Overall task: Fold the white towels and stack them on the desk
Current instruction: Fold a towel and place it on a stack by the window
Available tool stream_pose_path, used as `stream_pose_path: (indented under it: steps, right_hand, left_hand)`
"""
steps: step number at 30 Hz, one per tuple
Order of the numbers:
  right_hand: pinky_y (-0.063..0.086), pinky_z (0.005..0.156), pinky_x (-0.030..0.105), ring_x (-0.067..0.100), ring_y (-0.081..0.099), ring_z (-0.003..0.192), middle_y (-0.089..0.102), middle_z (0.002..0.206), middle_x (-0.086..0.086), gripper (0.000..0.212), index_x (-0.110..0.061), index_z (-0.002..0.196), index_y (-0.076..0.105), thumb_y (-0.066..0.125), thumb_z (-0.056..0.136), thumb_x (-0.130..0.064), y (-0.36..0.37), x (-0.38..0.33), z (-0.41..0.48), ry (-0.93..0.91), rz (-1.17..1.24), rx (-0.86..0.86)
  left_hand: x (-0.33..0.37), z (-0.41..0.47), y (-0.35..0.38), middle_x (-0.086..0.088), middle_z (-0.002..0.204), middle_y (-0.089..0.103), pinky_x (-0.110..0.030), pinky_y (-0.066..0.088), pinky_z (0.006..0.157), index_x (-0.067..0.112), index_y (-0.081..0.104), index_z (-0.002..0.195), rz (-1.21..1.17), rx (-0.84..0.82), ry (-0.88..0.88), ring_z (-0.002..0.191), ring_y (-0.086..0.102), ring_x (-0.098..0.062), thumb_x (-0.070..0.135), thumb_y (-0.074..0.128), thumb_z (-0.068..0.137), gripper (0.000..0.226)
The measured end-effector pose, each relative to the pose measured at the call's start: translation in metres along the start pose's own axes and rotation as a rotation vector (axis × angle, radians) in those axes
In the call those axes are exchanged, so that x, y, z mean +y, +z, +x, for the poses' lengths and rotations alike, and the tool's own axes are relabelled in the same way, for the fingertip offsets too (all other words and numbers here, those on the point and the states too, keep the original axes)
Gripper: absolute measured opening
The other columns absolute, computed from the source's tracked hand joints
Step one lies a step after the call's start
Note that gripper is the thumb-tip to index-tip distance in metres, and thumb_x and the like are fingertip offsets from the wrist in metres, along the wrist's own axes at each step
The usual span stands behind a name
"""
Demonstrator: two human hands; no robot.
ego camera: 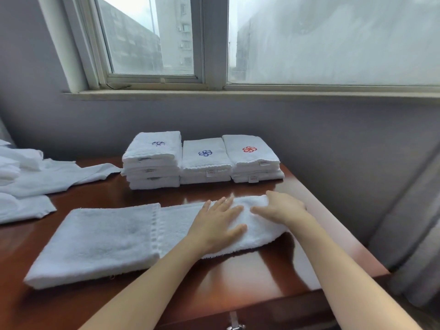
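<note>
A long white towel [102, 239] lies partly folded across the front of the brown desk [257, 277], its left end doubled over. My left hand [216, 225] presses flat on the towel's right part with straight fingers. My right hand [281, 209] rests on the towel's right end, fingers pointing left, laid over a raised fold. At the back of the desk stand three stacks of folded white towels: the left stack [152, 163] and the middle stack [204, 163] with blue emblems, the right stack [253, 160] with a red emblem.
Loose unfolded white towels [35, 179] lie heaped at the desk's left side. A grey wall and window sill [214, 94] run behind the stacks. A grey curtain [409, 229] hangs at the right past the desk's edge. A drawer handle [234, 322] shows at the bottom.
</note>
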State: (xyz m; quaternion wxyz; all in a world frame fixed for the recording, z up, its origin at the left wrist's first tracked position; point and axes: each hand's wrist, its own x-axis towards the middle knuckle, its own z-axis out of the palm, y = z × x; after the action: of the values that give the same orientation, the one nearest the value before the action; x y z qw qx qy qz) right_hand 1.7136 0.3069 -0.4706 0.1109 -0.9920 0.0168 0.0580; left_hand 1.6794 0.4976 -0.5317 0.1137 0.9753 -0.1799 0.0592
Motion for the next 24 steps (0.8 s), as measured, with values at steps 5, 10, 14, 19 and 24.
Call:
stream_pose_path:
  steps: [5, 10, 14, 19, 24]
  right_hand:
    - [0.045, 0.093, 0.033, 0.019, 0.047, 0.119, 0.035, 0.151, 0.003, 0.081, -0.014, 0.156, 0.016, 0.061, 0.088, -0.021, -0.016, -0.009, -0.007, -0.03, 0.845, -0.054]
    - [0.051, 0.098, 0.046, 0.024, 0.063, 0.11, 0.059, 0.129, 0.011, 0.096, -0.024, 0.157, 0.007, 0.065, 0.085, 0.0, -0.024, -0.055, -0.033, -0.189, 1.369, -0.068]
    - [0.043, 0.107, 0.048, 0.025, 0.059, 0.121, 0.058, 0.133, 0.013, 0.099, -0.023, 0.157, 0.002, 0.069, 0.086, -0.003, -0.031, -0.11, -0.052, -0.401, 1.326, -0.113]
    - [0.057, 0.081, 0.032, 0.02, 0.068, 0.101, 0.063, 0.122, 0.009, 0.097, -0.031, 0.156, 0.006, 0.068, 0.085, -0.007, -0.026, -0.182, -0.068, -0.538, 1.285, -0.225]
    - [0.058, 0.084, 0.038, 0.019, 0.067, 0.099, 0.063, 0.11, 0.002, 0.097, -0.035, 0.155, 0.01, 0.069, 0.082, -0.012, -0.007, -0.243, -0.084, -0.587, 1.244, -0.266]
  left_hand:
    - [0.008, -0.001, -0.016, 0.013, 0.154, 0.038, -0.034, 0.019, 0.119, 0.035, 0.041, 0.147, -0.36, 0.065, 0.014, 0.144, 0.029, -0.007, 0.045, 0.036, 0.104, 0.044]
    - [0.022, -0.007, -0.074, 0.008, 0.112, 0.072, -0.024, 0.052, 0.084, 0.034, 0.066, 0.116, -1.105, 0.108, -0.18, 0.101, 0.068, -0.009, 0.052, 0.029, 0.103, 0.043]
    - [-0.011, -0.033, -0.127, -0.003, 0.099, 0.076, -0.027, 0.058, 0.069, 0.029, 0.077, 0.102, -1.152, 0.176, -0.296, 0.09, 0.073, -0.018, 0.061, 0.03, 0.1, 0.057]
    - [-0.063, -0.076, -0.161, -0.005, 0.107, 0.074, -0.038, 0.057, 0.086, 0.023, 0.069, 0.119, -1.089, 0.249, -0.431, 0.101, 0.071, -0.022, 0.058, 0.033, 0.1, 0.054]
    - [-0.101, -0.125, -0.175, 0.0, 0.106, 0.075, -0.033, 0.057, 0.078, 0.031, 0.073, 0.114, -1.064, 0.312, -0.494, 0.099, 0.071, -0.017, 0.062, 0.028, 0.1, 0.055]
